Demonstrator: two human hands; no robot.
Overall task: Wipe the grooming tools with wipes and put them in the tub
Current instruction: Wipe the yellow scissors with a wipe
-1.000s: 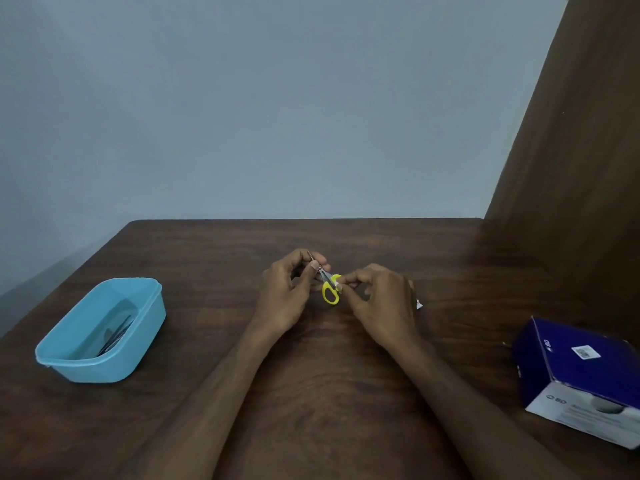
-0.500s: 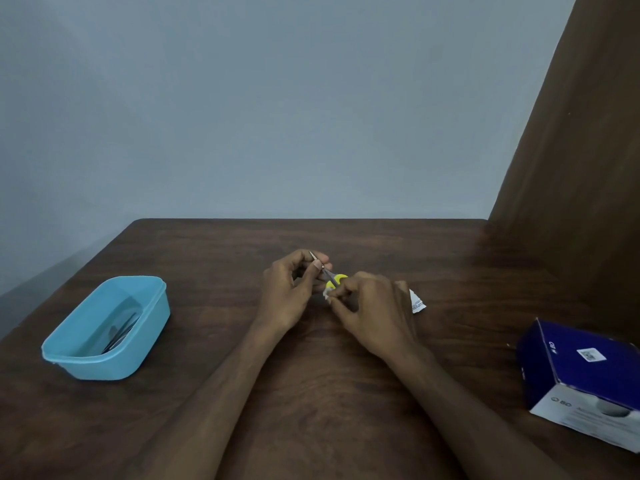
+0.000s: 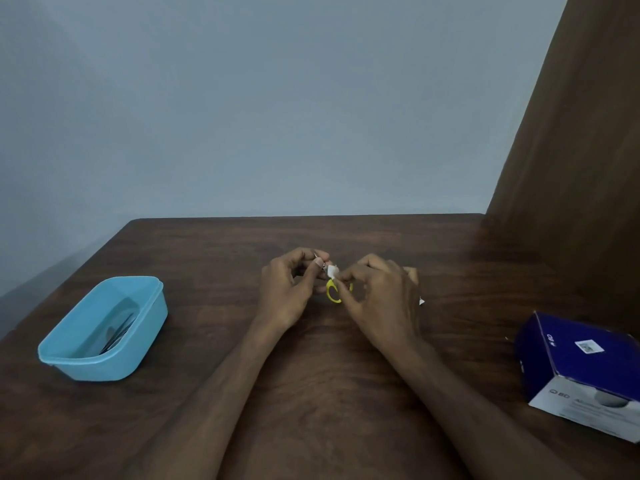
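The dark-blue box (image 3: 585,372) sits nearest me, right of the scissors (image 3: 333,289). My left hand (image 3: 289,292) pinches their blade tip; my right hand (image 3: 379,296) pinches a white wipe (image 3: 332,271) against them above the table (image 3: 329,393). Left of the scissors stands the blue tub (image 3: 104,329), holding dark tools (image 3: 117,332).

Both forearms come in from the bottom and angle toward each other, so the hands meet up front. Left hand (image 3: 289,289) has its fingers curled, thumb and fingertips pinched together at the top. Right hand (image 3: 379,294) sits just beside it, back of the hand up, fingers curled, its fingertips pinching toward the left hand's.
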